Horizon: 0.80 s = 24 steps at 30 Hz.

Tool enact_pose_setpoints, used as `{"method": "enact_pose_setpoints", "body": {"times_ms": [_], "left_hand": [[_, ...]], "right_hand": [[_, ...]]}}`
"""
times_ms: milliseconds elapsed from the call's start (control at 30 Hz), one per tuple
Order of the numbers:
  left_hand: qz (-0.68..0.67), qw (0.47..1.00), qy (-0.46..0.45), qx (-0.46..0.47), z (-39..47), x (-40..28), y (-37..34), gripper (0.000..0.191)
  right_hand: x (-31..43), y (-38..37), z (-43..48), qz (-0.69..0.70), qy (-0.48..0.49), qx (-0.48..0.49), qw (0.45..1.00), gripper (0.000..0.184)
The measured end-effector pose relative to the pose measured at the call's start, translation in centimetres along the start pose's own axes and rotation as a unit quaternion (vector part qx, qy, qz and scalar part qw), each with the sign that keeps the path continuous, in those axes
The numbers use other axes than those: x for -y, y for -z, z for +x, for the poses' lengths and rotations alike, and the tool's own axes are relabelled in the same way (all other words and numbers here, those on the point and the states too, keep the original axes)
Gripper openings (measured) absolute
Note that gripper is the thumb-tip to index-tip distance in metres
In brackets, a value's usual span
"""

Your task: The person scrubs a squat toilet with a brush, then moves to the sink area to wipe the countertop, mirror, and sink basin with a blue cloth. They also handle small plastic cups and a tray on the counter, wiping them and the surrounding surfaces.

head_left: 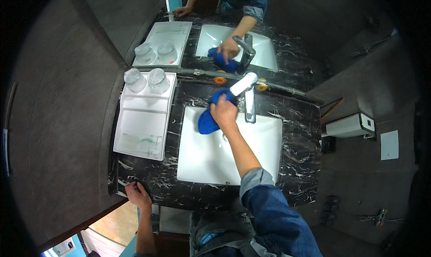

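My right hand (224, 112) grips a blue cloth (207, 123) at the back edge of a white rectangular sink (198, 159), just left of the chrome faucet (249, 102). Part of the cloth hangs over the sink's rear rim, and part lies on the black marbled countertop (197, 90) behind it. At the counter's front left corner rests my left hand (139, 194), its fingers curled on the surface. Whether anything sits under those fingers cannot be made out. Beneath my right forearm the drain is partly hidden.
Left of the sink lies a white tray (143, 120) with two upturned, covered glasses (146, 81) and a clear packet (141, 144). Two round orange-yellow objects (220, 80) line the mirror's (286, 48) base. At right are a white toilet (348, 125) and a wall-mounted shower valve (380, 218).
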<state>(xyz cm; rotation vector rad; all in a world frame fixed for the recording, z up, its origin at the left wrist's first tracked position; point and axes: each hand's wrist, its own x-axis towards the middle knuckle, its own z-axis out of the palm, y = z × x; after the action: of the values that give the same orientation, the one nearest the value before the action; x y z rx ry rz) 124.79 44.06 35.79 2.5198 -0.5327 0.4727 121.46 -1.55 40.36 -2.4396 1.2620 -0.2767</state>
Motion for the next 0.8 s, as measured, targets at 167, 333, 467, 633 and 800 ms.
{"method": "enact_pose_setpoints", "body": {"times_ms": [167, 333, 467, 633, 800], "left_hand": [[-0.013, 1.0, -0.021, -0.013, 0.0, 0.1, -0.1, 0.012], [0.017, 1.0, -0.021, 0.001, 0.2, -0.5, 0.4, 0.012], [0.049, 0.999, -0.013, 0.016, 0.3, -0.9, 0.6, 0.012], [0.04, 0.999, -0.029, -0.001, 0.5, -0.8, 0.4, 0.013], [0.036, 0.998, -0.053, -0.019, 0.4, -0.5, 0.2, 0.011]], "right_hand": [[6.1, -2.5, 1.4, -0.036, 0.151, 0.055, 0.986, 0.047], [4.1, -1.5, -5.3, 0.052, 0.18, 0.136, 0.973, 0.045], [0.0, 2.9, -10.2, 0.137, 0.063, 0.105, 0.983, 0.047], [-0.3, 2.9, -5.2, 0.083, 0.129, -0.231, 0.961, 0.074], [1.0, -1.9, 1.5, 0.003, 0.046, -0.217, 0.975, 0.035]]}}
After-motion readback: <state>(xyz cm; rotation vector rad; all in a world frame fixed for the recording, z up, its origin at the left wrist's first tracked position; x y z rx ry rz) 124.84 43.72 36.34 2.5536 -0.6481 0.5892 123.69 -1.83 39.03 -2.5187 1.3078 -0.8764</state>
